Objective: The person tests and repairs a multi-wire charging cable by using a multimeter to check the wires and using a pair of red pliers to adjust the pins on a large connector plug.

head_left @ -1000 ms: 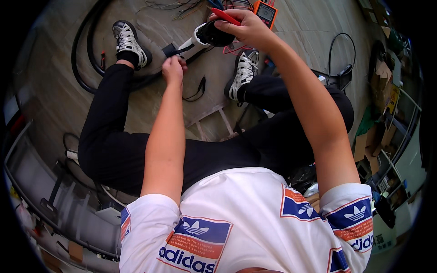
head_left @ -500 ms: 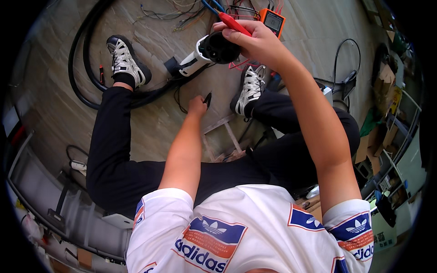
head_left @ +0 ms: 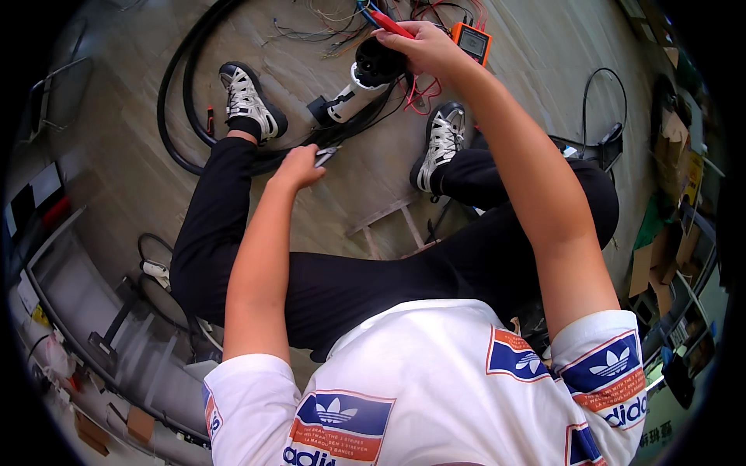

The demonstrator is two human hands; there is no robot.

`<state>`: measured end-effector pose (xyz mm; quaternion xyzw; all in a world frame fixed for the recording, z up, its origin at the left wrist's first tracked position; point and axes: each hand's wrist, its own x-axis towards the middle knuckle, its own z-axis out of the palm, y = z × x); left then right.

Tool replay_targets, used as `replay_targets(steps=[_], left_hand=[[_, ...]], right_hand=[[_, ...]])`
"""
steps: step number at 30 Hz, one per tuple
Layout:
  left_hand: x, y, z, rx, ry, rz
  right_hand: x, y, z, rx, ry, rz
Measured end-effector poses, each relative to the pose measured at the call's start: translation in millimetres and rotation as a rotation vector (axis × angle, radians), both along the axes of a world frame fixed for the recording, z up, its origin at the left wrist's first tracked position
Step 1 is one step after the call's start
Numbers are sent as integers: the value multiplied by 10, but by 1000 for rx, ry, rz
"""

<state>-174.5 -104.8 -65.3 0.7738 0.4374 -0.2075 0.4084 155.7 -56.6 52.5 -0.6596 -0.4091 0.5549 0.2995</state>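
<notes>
My right hand (head_left: pixel 416 45) is closed round a red slim-bodied tool (head_left: pixel 392 24), whose far end lies by blue wires (head_left: pixel 365 8). Just below that hand is the round black socket head (head_left: pixel 379 60) of a white-and-black charging plug (head_left: pixel 357 99); whether the fingers also touch it is hidden. My left hand (head_left: pixel 300 167) is closed on a slim dark-and-silver tool (head_left: pixel 326 156), its exact kind too small to tell. It is held low over the floor, nearer to me than the plug.
An orange multimeter (head_left: pixel 472 42) with red leads (head_left: pixel 423 97) lies beyond my right hand. Loose thin wires (head_left: pixel 322 31) spread at the top. Thick black cable (head_left: pixel 175 101) loops round my left shoe (head_left: pixel 252 99). A small red-and-black tool (head_left: pixel 210 119) lies inside the loop. Cardboard (head_left: pixel 660 256) is piled at right.
My left hand has moved left and slightly up with its tool, now turned to show a silver side. The right hand keeps its grip on the red tool. The whole view has shifted.
</notes>
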Motion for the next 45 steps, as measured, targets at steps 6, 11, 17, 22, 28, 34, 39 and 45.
replay_targets(steps=[6, 11, 17, 22, 28, 34, 39, 45], left_hand=[[-338, 179, 468, -188, -67, 392], [-231, 83, 1151, -231, -284, 428], [169, 54, 2187, 158, -409, 238], [481, 122, 2319, 407, -331, -22], [958, 167, 2287, 523, -236, -72], [1027, 146, 2193, 507, -204, -120], [1081, 116, 2158, 522, -227, -127], [1093, 121, 2133, 517, -230, -102]], right_hand=[[-1, -83, -32, 20, -56, 2], [-9, -80, 8, 54, -29, 28], [9, -146, 83, 46, -70, 53], [15, -256, 122, 45, -20, 60], [31, -394, 4, 94, 100, 30], [-38, -455, 195, 47, 104, 56], [-11, -458, 141, 61, 65, 80], [-11, -444, 103, 68, 45, 93]])
